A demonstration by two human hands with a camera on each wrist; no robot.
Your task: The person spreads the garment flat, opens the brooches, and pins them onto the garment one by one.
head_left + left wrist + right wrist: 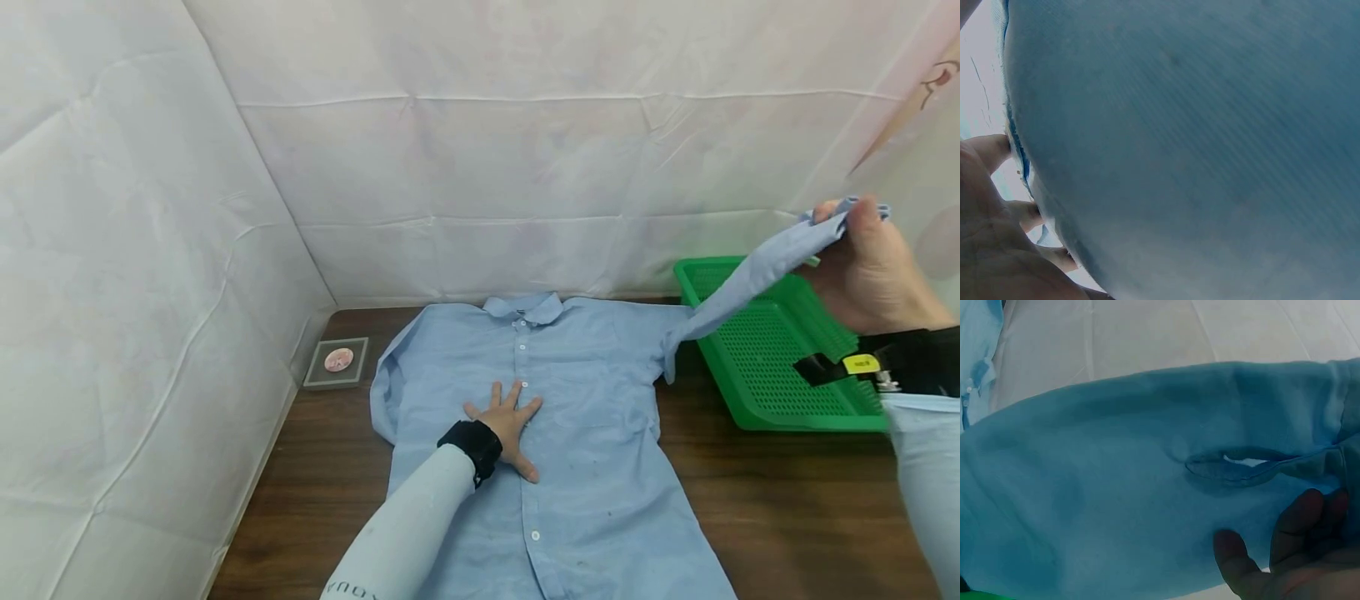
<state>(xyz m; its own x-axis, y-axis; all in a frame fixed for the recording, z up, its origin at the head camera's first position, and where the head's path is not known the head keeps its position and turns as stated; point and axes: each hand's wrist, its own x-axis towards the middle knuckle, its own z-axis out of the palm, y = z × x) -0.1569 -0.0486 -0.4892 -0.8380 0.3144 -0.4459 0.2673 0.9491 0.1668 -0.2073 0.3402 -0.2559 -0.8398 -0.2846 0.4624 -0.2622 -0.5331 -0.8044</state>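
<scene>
A light blue button-up shirt [577, 450] lies front up on the dark wooden table, its collar toward the back wall. My left hand [512, 425] rests on the shirt's front with fingers spread, across the button line. In the left wrist view, blue cloth fills most of the picture beside the left hand [997, 231]. My right hand [870, 267] grips the cuff end of one sleeve and holds it raised at the right. That sleeve [757, 271] stretches up from the shoulder. The right wrist view shows the sleeve's slit [1235, 469] near the right hand's fingers [1297, 531].
A green plastic basket [727, 392] stands on the table at the right, under the raised sleeve. At the left lies a small grey square dish [330, 383] with a pink round piece [339, 360]. White sheeting [480, 167] hangs behind and to the left.
</scene>
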